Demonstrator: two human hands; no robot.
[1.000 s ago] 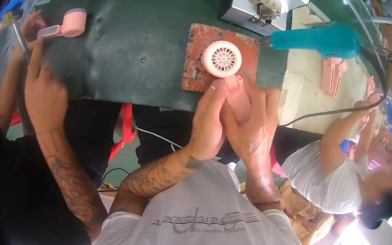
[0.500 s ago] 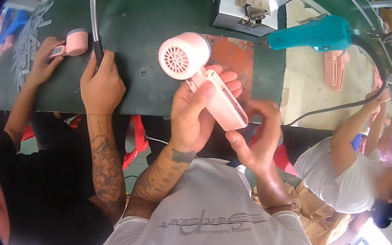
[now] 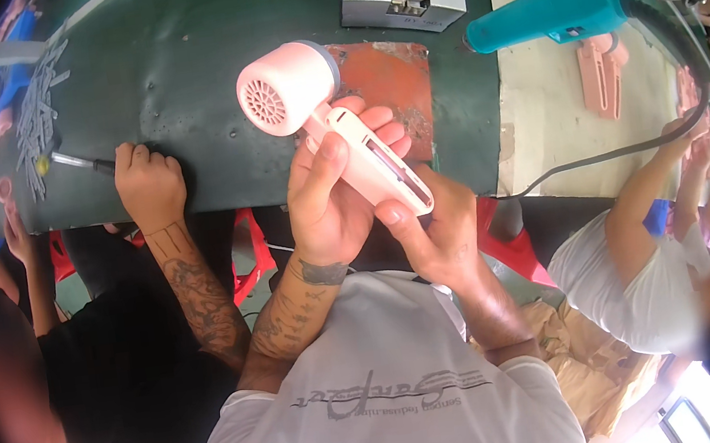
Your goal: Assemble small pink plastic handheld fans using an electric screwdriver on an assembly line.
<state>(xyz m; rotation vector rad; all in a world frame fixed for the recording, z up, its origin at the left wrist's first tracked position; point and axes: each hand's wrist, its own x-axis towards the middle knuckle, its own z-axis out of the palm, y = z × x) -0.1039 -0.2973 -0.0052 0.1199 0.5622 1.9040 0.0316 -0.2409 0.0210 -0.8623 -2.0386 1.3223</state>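
Note:
A pink hair dryer (image 3: 288, 87) with a round vented end and a grey rim is held up over the table's near edge. My left hand (image 3: 329, 198) cradles it from below, thumb across the handle and fingers behind. On the handle (image 3: 383, 159) a long slot faces up, with something dark inside. My right hand (image 3: 442, 232) grips the handle's lower end, its thumb on the near side and the other fingers largely hidden underneath.
Beyond the dryer lies a reddish plate (image 3: 395, 82) on the green table (image 3: 201, 71). A silver machine (image 3: 408, 8) stands behind. To the right are a teal corded tool (image 3: 547, 12) and pink handle parts (image 3: 599, 82). At left, a co-worker's hand (image 3: 151, 185) holds a hammer (image 3: 78, 161) near grey strips (image 3: 36, 111).
My right hand has closed onto the handle's lower end, where it was beside it with fingers apart. The dryer has turned slightly, showing more of the slot. The co-worker's hammer has swung down leftward.

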